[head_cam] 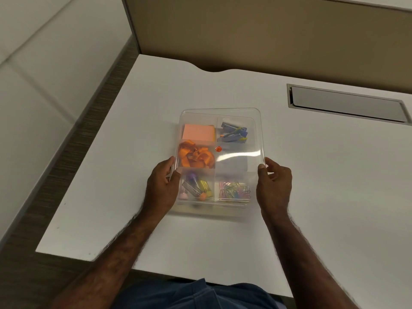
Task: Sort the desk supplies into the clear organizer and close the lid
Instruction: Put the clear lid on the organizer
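From the head camera, the left hand (163, 186) pinches the left edge of a flat clear plastic lid (236, 139), thumb on top. The right hand (275, 186) pinches the lid's right edge the same way. The lid hangs just over the clear plastic organizer box (207, 209), which sits on the white desk (312, 197) between the two hands. Its near end looks lower than its far end.

Through the lid, between the hands, lie orange rubber bands (196, 156) and a small red dot (218, 149). Past the hands sit a pink sticky-note pad (198, 131) and blue staple strips (234, 134). Nearer the person than the thumbs are colourful binder clips (197, 188) and colourful paper clips (235, 189).
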`<control>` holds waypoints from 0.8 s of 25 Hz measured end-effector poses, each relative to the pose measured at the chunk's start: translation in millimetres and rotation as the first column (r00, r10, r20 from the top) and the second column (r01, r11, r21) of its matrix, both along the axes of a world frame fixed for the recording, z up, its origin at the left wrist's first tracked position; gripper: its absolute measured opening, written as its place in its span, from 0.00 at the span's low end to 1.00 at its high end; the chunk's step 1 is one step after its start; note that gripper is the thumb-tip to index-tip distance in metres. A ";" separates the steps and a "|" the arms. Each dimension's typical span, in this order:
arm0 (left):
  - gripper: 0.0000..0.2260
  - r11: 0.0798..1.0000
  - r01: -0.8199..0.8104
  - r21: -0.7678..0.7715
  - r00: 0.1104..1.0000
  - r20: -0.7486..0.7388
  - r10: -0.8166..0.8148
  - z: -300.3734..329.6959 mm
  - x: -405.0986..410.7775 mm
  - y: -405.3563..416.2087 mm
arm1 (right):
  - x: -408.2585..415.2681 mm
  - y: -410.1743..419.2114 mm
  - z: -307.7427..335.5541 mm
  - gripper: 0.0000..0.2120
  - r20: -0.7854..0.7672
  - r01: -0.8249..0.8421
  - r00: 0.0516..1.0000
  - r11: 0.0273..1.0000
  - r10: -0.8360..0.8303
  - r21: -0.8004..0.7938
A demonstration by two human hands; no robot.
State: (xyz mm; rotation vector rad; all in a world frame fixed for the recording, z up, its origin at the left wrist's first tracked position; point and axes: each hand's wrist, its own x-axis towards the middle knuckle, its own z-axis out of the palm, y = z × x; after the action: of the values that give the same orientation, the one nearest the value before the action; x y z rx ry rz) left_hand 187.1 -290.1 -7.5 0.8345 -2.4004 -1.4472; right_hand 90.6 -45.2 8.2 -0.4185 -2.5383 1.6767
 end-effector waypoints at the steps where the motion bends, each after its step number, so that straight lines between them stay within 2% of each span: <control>1: 0.20 1.000 -0.012 -0.020 1.000 0.008 0.012 -0.7 -0.6 -0.8 | 0.1 -0.4 -1.8 0.13 -0.002 0.003 1.000 1.000 -0.003 -0.001; 8: 0.17 0.994 -0.086 -0.073 0.996 -0.005 0.085 0.3 -3.2 -8.9 | 0.6 -2.5 -12.2 0.14 0.050 -0.032 0.998 0.998 0.029 0.045; 15: 0.13 0.976 -0.134 -0.170 0.991 -0.049 0.127 -5.6 0.1 19.7 | -3.1 4.5 -22.1 0.16 0.114 -0.119 0.988 0.988 0.108 0.095; 20: 0.14 0.966 -0.104 -0.237 0.995 -0.015 0.104 -14.0 16.1 27.5 | 3.8 8.3 -29.9 0.17 0.126 -0.164 0.981 0.980 0.149 0.116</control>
State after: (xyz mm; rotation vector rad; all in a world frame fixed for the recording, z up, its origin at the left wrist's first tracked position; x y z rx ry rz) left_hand 203.3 -262.6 -21.5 0.8826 -2.4251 -1.0949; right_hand 94.4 -36.9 -21.7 -0.3241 -2.8119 1.5699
